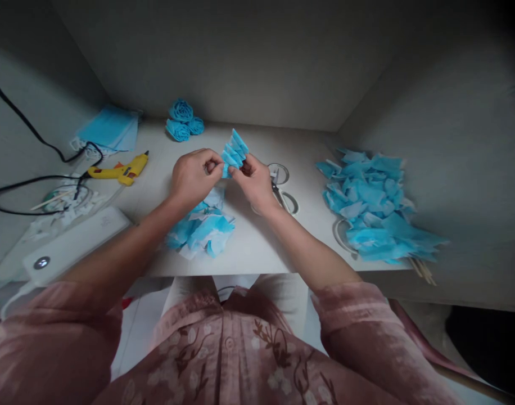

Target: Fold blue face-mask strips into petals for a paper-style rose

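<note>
Between my two hands is a pleated strip of blue fabric (pixel 234 151), like face-mask material, raised a little above the table. My left hand (pixel 197 171) pinches its left lower end with thumb and forefinger. From the right, my right hand (pixel 253 179) grips the strip's lower part, thumb in front. Below my left hand lies a small pile of cut blue and white fabric pieces (pixel 202 229). White-handled scissors (pixel 288 201) rest beside my right hand, partly hidden by it.
Several blue fabric roses (pixel 181 121) stand at the back. At left are folded blue masks (pixel 109 128), a yellow glue gun (pixel 129 170) with a black cord, and a white power bank (pixel 78 244). A big heap of blue fabric pieces (pixel 371 197) lies right, above thin sticks (pixel 421 271).
</note>
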`<state>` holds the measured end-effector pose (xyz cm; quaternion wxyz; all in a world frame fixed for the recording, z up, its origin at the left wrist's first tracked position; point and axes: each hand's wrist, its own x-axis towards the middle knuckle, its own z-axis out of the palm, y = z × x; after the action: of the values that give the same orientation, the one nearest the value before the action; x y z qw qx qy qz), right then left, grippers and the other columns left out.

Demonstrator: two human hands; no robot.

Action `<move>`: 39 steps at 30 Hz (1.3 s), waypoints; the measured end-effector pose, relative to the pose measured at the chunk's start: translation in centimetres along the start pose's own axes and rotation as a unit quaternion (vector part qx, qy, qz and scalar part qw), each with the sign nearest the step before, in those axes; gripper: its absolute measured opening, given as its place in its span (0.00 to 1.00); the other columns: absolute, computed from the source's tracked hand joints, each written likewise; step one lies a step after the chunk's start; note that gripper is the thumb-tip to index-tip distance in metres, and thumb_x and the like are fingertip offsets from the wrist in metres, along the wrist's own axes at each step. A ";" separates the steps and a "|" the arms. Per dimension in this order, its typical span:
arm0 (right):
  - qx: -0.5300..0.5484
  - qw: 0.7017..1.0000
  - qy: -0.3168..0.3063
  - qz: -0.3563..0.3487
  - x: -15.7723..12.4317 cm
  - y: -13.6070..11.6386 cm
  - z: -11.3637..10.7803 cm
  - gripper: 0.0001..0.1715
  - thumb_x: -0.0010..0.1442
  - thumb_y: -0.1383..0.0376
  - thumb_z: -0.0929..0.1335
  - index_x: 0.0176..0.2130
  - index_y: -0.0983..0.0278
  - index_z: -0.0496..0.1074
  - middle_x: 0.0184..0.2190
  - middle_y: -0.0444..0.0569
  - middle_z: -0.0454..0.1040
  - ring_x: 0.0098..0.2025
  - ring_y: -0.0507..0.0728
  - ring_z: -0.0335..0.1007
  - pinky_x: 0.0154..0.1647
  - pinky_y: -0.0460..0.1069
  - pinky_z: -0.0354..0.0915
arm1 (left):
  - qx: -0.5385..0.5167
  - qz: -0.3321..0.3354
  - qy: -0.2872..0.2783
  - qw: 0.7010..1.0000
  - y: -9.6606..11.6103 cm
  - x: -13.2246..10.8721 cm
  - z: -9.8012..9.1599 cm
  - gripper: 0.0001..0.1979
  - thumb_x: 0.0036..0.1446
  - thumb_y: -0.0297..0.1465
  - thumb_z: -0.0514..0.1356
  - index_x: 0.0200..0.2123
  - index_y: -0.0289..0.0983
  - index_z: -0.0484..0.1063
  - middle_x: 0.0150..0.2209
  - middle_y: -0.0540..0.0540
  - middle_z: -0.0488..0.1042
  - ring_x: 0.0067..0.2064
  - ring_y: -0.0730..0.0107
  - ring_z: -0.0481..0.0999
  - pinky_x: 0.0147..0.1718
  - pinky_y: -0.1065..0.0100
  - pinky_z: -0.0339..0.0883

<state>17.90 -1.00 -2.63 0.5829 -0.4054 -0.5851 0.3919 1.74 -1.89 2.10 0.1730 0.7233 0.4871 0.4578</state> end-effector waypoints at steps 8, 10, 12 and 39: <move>0.022 1.000 -0.009 -0.008 0.2 0.1 0.2 0.12 0.59 0.54 0.75 0.36 0.57 0.73 0.31 0.41 0.73 0.38 0.54 0.71 0.47 0.50 0.72 | -0.203 -0.140 0.043 0.968 0.3 -0.4 0.8 0.05 0.51 0.25 0.65 0.24 0.38 0.76 0.24 0.52 0.73 0.28 0.73 0.67 0.29 0.71 0.61; 0.030 0.999 -0.013 -0.010 0.2 0.1 0.3 0.13 0.58 0.54 0.75 0.37 0.58 0.73 0.32 0.41 0.74 0.38 0.54 0.71 0.48 0.50 0.72 | -0.219 -0.153 0.061 0.962 0.3 -0.5 0.9 0.06 0.51 0.24 0.65 0.24 0.38 0.76 0.25 0.52 0.74 0.28 0.74 0.68 0.30 0.72 0.62; 0.037 0.999 -0.013 -0.007 0.3 0.1 0.4 0.16 0.58 0.52 0.75 0.37 0.58 0.73 0.33 0.41 0.75 0.39 0.54 0.72 0.48 0.50 0.73 | -0.229 -0.169 0.083 0.955 0.4 -0.6 1.1 0.07 0.51 0.22 0.65 0.23 0.37 0.76 0.24 0.52 0.75 0.29 0.74 0.69 0.30 0.73 0.62; 0.097 0.994 -0.028 0.047 0.9 0.3 -0.3 0.11 0.56 0.57 0.72 0.39 0.59 0.72 0.35 0.42 0.77 0.39 0.53 0.73 0.49 0.51 0.73 | -0.181 -0.065 0.034 0.981 -1.2 -0.6 0.0 0.08 0.61 0.31 0.64 0.30 0.39 0.81 0.26 0.50 0.72 0.29 0.72 0.67 0.32 0.68 0.63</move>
<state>18.21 -0.03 -2.61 0.5837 -0.3625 -0.5411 0.4848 1.02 -1.82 0.92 0.3135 0.6311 0.4480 0.5503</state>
